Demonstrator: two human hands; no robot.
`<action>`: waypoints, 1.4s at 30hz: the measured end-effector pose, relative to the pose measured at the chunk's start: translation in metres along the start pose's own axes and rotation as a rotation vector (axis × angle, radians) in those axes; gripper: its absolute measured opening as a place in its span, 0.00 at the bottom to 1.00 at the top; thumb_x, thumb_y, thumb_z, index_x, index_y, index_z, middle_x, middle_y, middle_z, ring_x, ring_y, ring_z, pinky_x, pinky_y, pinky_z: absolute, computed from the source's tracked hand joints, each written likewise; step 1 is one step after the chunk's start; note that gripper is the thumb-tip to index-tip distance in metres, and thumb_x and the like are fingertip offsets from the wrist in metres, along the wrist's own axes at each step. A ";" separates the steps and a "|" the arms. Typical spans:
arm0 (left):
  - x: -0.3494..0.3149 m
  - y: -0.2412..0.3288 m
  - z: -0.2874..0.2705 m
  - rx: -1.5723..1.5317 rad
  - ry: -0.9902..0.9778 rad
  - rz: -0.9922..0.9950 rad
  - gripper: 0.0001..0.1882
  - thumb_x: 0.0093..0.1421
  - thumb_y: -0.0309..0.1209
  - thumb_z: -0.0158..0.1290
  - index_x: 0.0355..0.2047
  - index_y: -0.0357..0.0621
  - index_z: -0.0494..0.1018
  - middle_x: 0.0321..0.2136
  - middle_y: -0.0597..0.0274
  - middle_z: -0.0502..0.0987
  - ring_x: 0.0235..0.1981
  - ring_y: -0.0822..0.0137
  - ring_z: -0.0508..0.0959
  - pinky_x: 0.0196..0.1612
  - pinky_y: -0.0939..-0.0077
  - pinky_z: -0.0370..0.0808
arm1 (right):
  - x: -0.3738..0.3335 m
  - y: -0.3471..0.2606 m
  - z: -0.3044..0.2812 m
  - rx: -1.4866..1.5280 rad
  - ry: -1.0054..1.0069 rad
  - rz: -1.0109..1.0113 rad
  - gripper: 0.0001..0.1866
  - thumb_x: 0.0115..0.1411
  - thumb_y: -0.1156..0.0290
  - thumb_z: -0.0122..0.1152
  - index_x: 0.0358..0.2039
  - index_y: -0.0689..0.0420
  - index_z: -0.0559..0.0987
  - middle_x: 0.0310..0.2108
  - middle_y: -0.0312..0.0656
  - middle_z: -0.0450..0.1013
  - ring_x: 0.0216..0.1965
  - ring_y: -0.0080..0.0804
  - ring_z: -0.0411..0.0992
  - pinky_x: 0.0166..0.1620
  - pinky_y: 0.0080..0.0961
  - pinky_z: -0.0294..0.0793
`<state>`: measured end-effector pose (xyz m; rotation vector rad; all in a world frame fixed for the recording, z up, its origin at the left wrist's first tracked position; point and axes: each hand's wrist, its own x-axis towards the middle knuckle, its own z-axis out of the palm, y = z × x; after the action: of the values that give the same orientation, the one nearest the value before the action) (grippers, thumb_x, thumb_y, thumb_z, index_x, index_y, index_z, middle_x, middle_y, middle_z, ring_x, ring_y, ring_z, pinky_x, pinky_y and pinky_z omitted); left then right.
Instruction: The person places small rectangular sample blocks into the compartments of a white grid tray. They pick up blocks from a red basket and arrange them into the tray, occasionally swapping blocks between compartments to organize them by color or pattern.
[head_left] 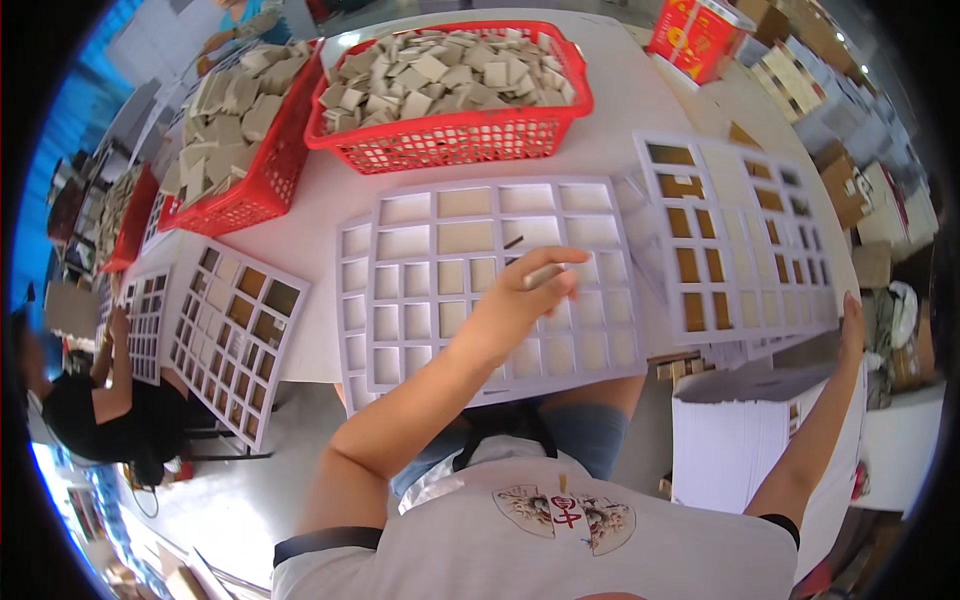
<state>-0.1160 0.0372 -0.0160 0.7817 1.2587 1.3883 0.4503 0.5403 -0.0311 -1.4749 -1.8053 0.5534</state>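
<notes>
A white grid panel (433,300) with square and oblong compartments lies in front of me, on top of another one. Several compartments hold flat beige pieces; others show bare white. My left hand (530,300) is over its middle, fingers curled round a slim pale stick-like tool (541,276). Near that hand a short dark strip (514,242) shows; whether it belongs to the tool I cannot tell. To the right, a second grid panel (735,240), slightly blurred, has brown and beige compartments. My right hand (851,325) grips its right edge near the lower corner.
Red plastic baskets (450,140) (255,180) heaped with beige square pieces stand at the back and left. A red tin (697,40) is at the far right. Another grid panel (240,335) overhangs the table's left edge. A co-worker (95,400) sits at the left; a white box (735,440) stands below right.
</notes>
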 end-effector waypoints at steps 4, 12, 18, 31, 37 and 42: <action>-0.032 -0.034 -0.086 -0.422 0.225 0.194 0.26 0.67 0.39 0.46 0.61 0.38 0.64 0.42 0.69 0.70 0.43 0.78 0.67 0.43 0.82 0.67 | 0.049 -0.178 0.092 -0.428 -0.014 -0.430 0.26 0.63 0.53 0.56 0.52 0.61 0.77 0.51 0.52 0.74 0.55 0.47 0.70 0.59 0.34 0.65; -0.044 0.019 -0.198 -0.104 0.692 0.342 0.18 0.61 0.22 0.54 0.52 0.34 0.69 0.40 0.62 0.76 0.42 0.73 0.75 0.49 0.78 0.71 | -0.062 -0.534 0.463 0.042 -1.023 -0.636 0.22 0.61 0.56 0.63 0.48 0.58 0.76 0.37 0.37 0.76 0.37 0.21 0.71 0.38 0.22 0.70; 0.081 0.088 -0.296 0.510 0.627 0.429 0.13 0.57 0.30 0.61 0.40 0.36 0.76 0.32 0.65 0.77 0.33 0.72 0.76 0.38 0.76 0.73 | -0.123 -0.574 0.581 -0.348 -1.182 -0.393 0.52 0.47 0.39 0.70 0.61 0.65 0.65 0.51 0.56 0.72 0.49 0.38 0.72 0.48 0.32 0.71; 0.179 0.082 -0.306 1.227 0.351 0.227 0.40 0.45 0.23 0.63 0.61 0.55 0.66 0.55 0.49 0.65 0.58 0.44 0.65 0.60 0.56 0.68 | -0.140 -0.568 0.582 -0.039 -1.367 -0.445 0.60 0.34 0.54 0.81 0.65 0.64 0.59 0.62 0.55 0.64 0.62 0.42 0.63 0.61 0.32 0.62; 0.175 0.080 -0.301 1.202 0.445 0.284 0.38 0.44 0.23 0.64 0.59 0.49 0.69 0.50 0.49 0.68 0.51 0.51 0.71 0.54 0.64 0.71 | -0.140 -0.570 0.578 0.035 -1.321 -0.558 0.53 0.32 0.61 0.81 0.61 0.64 0.67 0.56 0.53 0.70 0.56 0.38 0.69 0.56 0.30 0.67; 0.167 0.083 -0.298 1.126 0.553 0.464 0.34 0.45 0.23 0.63 0.56 0.45 0.70 0.49 0.50 0.70 0.47 0.54 0.73 0.52 0.67 0.72 | -0.122 -0.561 0.585 0.086 -1.035 -0.653 0.43 0.37 0.71 0.77 0.57 0.61 0.69 0.47 0.47 0.75 0.46 0.32 0.74 0.48 0.27 0.73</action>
<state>-0.4556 0.1265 -0.0353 1.5759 2.4816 1.2008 -0.3467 0.3508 -0.0355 -0.4104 -2.8012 1.1323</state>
